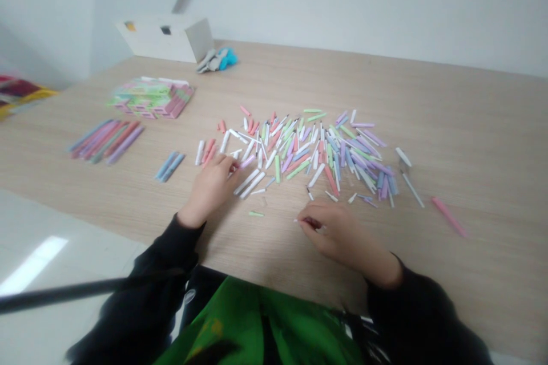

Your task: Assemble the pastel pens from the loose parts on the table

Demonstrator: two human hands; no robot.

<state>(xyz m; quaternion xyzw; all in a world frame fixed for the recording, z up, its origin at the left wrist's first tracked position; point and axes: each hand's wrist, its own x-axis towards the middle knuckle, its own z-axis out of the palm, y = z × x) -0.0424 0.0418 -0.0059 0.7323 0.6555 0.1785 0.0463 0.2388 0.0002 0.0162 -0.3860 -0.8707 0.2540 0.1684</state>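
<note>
- A light wood-grain table fills the room's middle, with a white wall behind the heap of pastel pen parts and a pale tiled floor nearer than the heap, to the left.
- The heap lies loose on the table: white, pink, green, lilac and blue pieces, crossing one another.
- Left of the heap lie a stacked block of pink-and-green pieces, a fanned row of pastel barrels and two blue barrels.
- Right of the heap, well apart, lies a lone pink barrel.
- Far behind the heap stands a white box, beside a blue-and-grey bundle too blurred to identify.
- The left hand rests curled at the heap's near edge, its fingers over white pieces; whether it grips one, I cannot tell.
- The right hand sits nearer me than the heap, pinched narrow on a small white piece, mostly hidden by the fingers.
- A dark rod cuts across the lower left, its ends out of view.
</note>
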